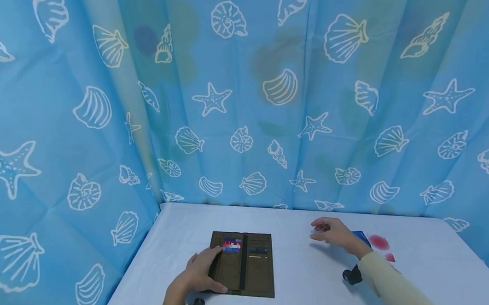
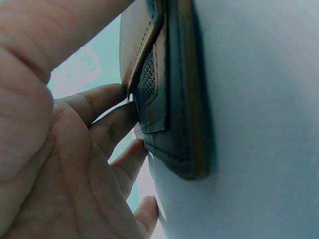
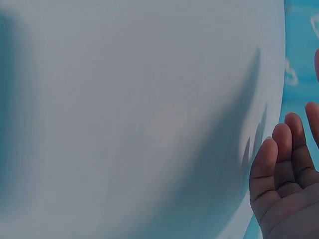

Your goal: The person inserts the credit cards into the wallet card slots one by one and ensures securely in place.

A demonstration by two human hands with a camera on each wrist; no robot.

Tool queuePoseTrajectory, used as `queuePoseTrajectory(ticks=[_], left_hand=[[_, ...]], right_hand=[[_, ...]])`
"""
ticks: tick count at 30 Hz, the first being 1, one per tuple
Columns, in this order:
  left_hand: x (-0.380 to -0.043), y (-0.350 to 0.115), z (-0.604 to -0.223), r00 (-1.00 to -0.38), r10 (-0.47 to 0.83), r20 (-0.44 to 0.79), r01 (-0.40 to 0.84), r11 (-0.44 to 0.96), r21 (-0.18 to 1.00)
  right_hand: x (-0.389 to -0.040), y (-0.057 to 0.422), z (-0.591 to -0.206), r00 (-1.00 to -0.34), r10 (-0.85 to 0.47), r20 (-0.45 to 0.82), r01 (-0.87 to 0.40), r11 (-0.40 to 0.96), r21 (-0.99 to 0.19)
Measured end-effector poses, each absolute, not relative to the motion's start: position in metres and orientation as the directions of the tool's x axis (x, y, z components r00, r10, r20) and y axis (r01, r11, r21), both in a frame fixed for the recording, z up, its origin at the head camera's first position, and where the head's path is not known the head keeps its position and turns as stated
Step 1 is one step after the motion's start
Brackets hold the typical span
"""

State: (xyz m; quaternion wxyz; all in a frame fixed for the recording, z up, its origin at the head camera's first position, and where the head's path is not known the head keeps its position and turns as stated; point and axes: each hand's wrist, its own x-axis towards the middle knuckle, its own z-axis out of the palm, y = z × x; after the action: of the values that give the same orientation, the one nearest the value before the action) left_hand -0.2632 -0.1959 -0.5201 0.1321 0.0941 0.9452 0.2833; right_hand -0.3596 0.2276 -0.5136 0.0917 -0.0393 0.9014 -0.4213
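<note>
A long brown wallet (image 1: 259, 267) lies unfolded on the white-covered table, a dark strap (image 1: 243, 263) running down its middle. A red, white and blue card (image 1: 232, 245) shows in its left half, and darker cards (image 1: 258, 250) sit in slots on the right half. My left hand (image 1: 201, 270) holds the wallet's left side, thumb at the near edge and fingers along the outer side; the left wrist view shows fingertips against the wallet's edge (image 2: 192, 99). Over the table to the right, my right hand (image 1: 333, 233) hovers with loosely bent fingers (image 3: 264, 164), holding nothing.
Beyond the right wrist lie a blue item (image 1: 362, 238), partly hidden by the arm, a round pink-red piece (image 1: 379, 242) and a small red piece (image 1: 390, 257). A blue shell-patterned curtain (image 1: 251, 115) stands behind the table and along its left side.
</note>
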Motion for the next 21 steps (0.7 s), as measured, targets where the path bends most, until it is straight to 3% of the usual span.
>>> queuePoseTrajectory(ticks=[12,21], left_hand=[[-0.26,-0.198,-0.52,-0.948,0.249,-0.2,0.099,0.825,0.557],[-0.26,-0.197,-0.517,-0.947,0.256,-0.196,0.103,0.815,0.571]], right_hand=[[-0.359,0.285,-0.523,-0.989,-0.039,-0.143,0.079,0.679,-0.729],[-0.356,0.313,-0.521,-0.996,-0.023,-0.091,0.047,0.712,-0.7]])
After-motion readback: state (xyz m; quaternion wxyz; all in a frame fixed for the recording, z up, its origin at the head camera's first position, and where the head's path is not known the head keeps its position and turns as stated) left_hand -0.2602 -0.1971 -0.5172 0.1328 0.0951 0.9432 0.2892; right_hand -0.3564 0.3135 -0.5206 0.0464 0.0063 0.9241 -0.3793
